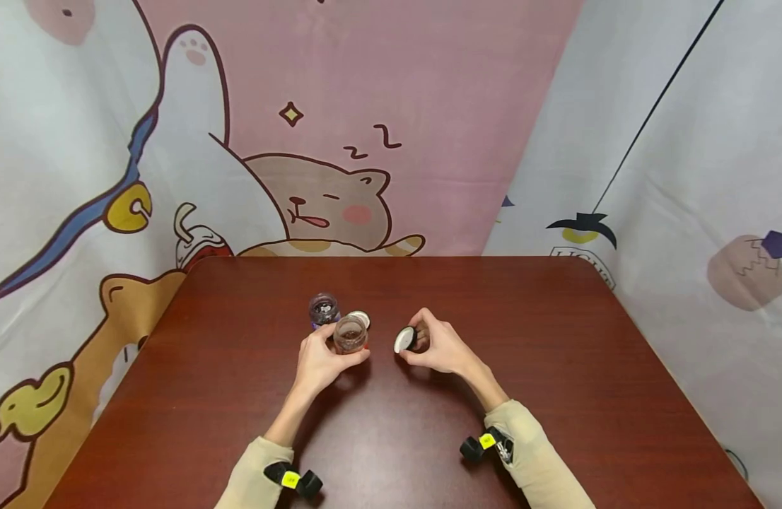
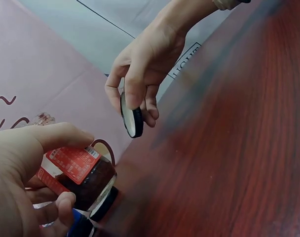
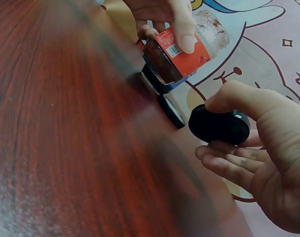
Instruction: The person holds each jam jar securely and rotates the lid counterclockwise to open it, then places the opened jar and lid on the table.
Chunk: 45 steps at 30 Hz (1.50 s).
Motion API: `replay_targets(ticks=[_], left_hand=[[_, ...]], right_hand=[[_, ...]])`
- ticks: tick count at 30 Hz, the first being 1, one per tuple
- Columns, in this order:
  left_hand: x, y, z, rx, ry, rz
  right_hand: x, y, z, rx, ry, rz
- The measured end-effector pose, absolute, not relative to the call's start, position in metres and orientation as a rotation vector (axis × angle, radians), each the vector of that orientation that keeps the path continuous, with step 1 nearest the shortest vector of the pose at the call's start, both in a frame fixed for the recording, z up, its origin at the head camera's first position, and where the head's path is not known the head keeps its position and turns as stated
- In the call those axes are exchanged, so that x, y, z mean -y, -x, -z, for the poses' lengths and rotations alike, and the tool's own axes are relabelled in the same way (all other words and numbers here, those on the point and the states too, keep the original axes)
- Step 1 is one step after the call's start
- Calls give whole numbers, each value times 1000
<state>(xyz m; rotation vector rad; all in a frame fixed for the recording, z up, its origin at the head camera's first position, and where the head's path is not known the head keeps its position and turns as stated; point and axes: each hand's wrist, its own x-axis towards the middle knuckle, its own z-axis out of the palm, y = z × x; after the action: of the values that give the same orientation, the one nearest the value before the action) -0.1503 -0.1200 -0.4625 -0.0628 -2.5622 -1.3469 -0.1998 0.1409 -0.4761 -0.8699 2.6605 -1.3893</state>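
Note:
My left hand (image 1: 319, 359) grips a glass jar (image 1: 351, 335) with a red label and dark contents, its mouth uncovered. In the left wrist view the thumb lies along the label of this jar (image 2: 86, 175). Off to the right, my right hand (image 1: 443, 346) pinches a black lid (image 1: 404, 339) by its edge, the pale inner side turned toward the left. The right wrist view shows the black outer face of that lid (image 3: 219, 125) between thumb and fingers. A gap separates jar and lid.
A second open jar (image 1: 324, 309) with a blue label stands just behind the left hand. Beside it another lid (image 1: 360, 318) lies pale side up on the dark red-brown table (image 1: 493, 297). A printed cloth (image 1: 454, 127) hangs behind the table.

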Motion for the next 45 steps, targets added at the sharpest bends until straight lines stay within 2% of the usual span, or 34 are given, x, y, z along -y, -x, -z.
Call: replay_targets(ticks=[12, 33, 45], left_hand=[[121, 154, 467, 2647, -28, 1333], [117, 159, 478, 2632, -51, 1372], [114, 157, 476, 2633, -46, 1390]], right_hand=[[-140, 199, 482, -2618, 833, 1401], [-138, 203, 490, -2850, 852, 970], [-134, 199, 481, -2827, 879, 915]])
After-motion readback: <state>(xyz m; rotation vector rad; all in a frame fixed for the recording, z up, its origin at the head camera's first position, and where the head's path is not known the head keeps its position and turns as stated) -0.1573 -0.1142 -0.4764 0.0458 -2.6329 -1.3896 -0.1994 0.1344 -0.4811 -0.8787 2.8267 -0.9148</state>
